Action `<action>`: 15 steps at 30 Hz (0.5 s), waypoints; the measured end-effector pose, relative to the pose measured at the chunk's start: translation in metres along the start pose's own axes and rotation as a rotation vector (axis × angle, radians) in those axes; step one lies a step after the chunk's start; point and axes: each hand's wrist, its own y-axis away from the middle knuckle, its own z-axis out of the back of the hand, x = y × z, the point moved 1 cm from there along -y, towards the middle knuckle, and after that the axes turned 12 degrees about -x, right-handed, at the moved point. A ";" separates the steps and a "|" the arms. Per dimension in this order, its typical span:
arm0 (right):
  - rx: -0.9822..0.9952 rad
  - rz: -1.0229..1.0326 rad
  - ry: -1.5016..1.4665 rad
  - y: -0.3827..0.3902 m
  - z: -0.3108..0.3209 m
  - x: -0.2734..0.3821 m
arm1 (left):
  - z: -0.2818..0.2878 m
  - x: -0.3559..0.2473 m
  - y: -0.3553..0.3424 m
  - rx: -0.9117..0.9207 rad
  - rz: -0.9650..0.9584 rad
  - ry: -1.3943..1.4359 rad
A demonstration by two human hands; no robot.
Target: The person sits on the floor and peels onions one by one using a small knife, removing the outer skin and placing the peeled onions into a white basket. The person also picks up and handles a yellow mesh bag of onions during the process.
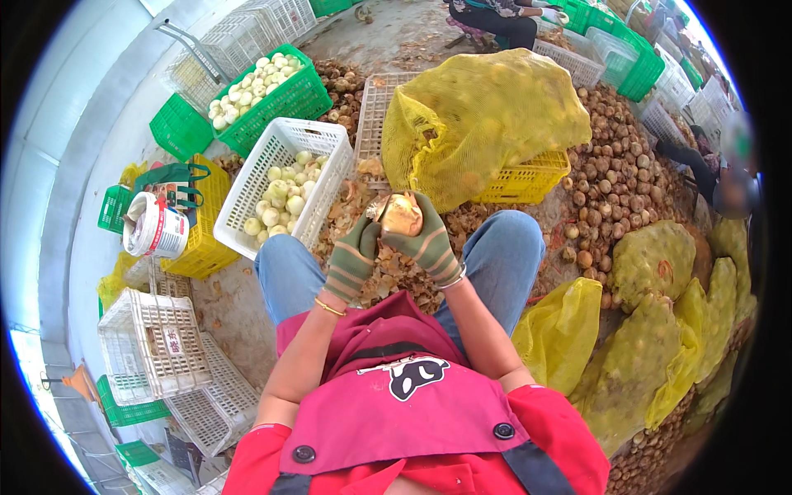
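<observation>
In the centre, my gloved right hand [425,241] grips a brown-skinned onion [402,213] with some peel loose at its left side. My left hand [353,252] is closed against that same onion; whether a small tool is in it I cannot make out. Dry onion skins [388,272] lie heaped between my knees. Just ahead to the left stands a white crate [318,131] holding peeled onions [285,194]. Ahead to the right a large yellow mesh sack [487,111] rests on a yellow crate [516,181].
A green crate [280,103] of peeled onions and stacked empty crates [153,346] are on the left. Loose brown onions [619,198] and yellow sacks [627,371] fill the right. A seated person [503,25] works at the top; another person's dark-clothed leg [693,165] shows at the right.
</observation>
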 end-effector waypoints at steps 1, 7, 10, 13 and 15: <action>-0.027 0.021 -0.025 0.002 -0.004 -0.002 | -0.004 0.005 0.001 -0.117 -0.189 -0.021; -0.134 -0.032 -0.081 -0.007 0.016 -0.032 | -0.014 0.004 0.007 0.070 0.913 0.750; -0.218 -0.287 -0.066 -0.004 0.034 -0.056 | -0.019 -0.004 0.004 0.014 0.654 0.553; -0.093 -0.362 -0.254 -0.006 0.038 -0.053 | -0.008 -0.007 0.001 0.191 1.344 0.965; -0.020 -0.361 -0.400 -0.006 0.035 -0.049 | -0.014 0.011 0.003 0.043 1.579 1.086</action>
